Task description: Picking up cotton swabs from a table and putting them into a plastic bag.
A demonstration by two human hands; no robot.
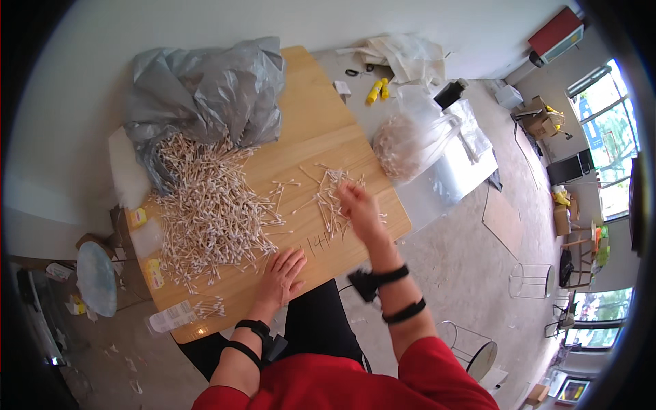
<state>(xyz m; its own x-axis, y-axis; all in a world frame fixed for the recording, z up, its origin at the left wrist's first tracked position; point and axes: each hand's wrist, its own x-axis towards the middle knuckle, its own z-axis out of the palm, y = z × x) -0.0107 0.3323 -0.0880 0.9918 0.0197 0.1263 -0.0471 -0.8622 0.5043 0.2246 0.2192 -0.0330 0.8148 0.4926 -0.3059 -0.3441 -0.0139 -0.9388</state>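
Observation:
A large heap of cotton swabs [212, 219] covers the left part of the wooden table [321, 102], spilling from a grey plastic bag [205, 85]. My left hand [279, 275] lies at the table's near edge beside the heap, fingers stretched out and holding nothing. On the right, my right hand [360, 208] is over a smaller scatter of cotton swabs [329, 198]. Its fingers are curled together, and I cannot make out what is between them. A few swabs lie loose between the two groups.
At the near left corner lie a small group of swabs [210, 307] and a clear labelled packet [172, 317]. Right of the table, a lower surface holds a filled clear bag [403, 147] and yellow bottle-like objects [374, 92]. A round stool [482, 361] stands behind on the right.

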